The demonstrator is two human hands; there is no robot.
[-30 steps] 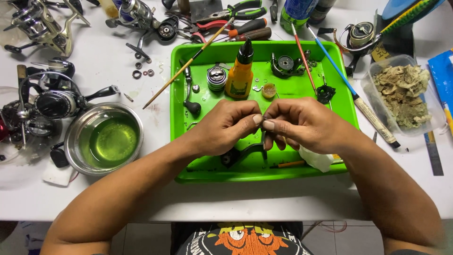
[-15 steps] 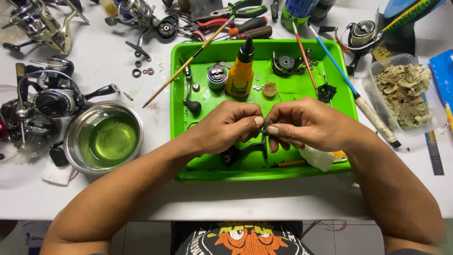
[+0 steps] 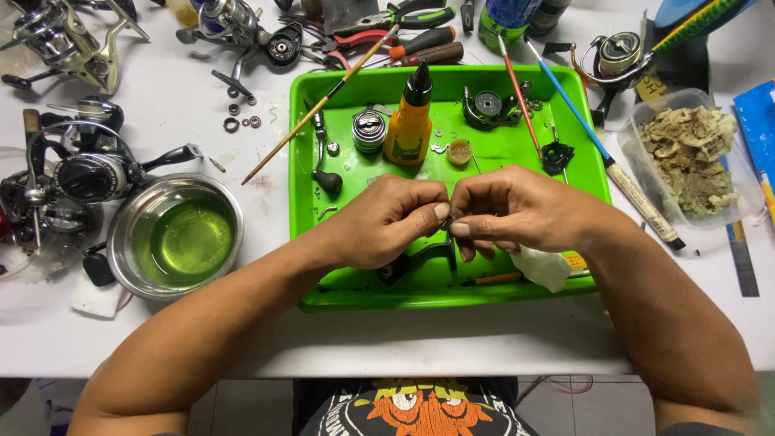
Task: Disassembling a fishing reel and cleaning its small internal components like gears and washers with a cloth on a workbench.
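My left hand [image 3: 387, 222] and my right hand [image 3: 513, 211] meet fingertip to fingertip over the middle of a bright green tray [image 3: 452, 295]. Both pinch a small dark metal reel part [image 3: 449, 222] between thumbs and forefingers; most of it is hidden by the fingers. A black curved reel handle [image 3: 416, 260] hangs just below the hands, and I cannot tell which hand carries it. Behind the hands on the tray stand an orange oil bottle [image 3: 409, 121] with a black nozzle, a round metal spool [image 3: 369, 131] and a small amber cap [image 3: 459, 151].
A steel bowl of green liquid [image 3: 178, 240] sits left of the tray. Several fishing reels [image 3: 85, 173] and small washers lie at the far left. Brushes [image 3: 565, 105], pliers and screwdrivers [image 3: 408, 36] lie along the back. A clear tub of dirty rags [image 3: 690, 157] stands at the right.
Both hands have stayed together over the tray, fingers shifting slightly on the small part. Nothing else has moved.
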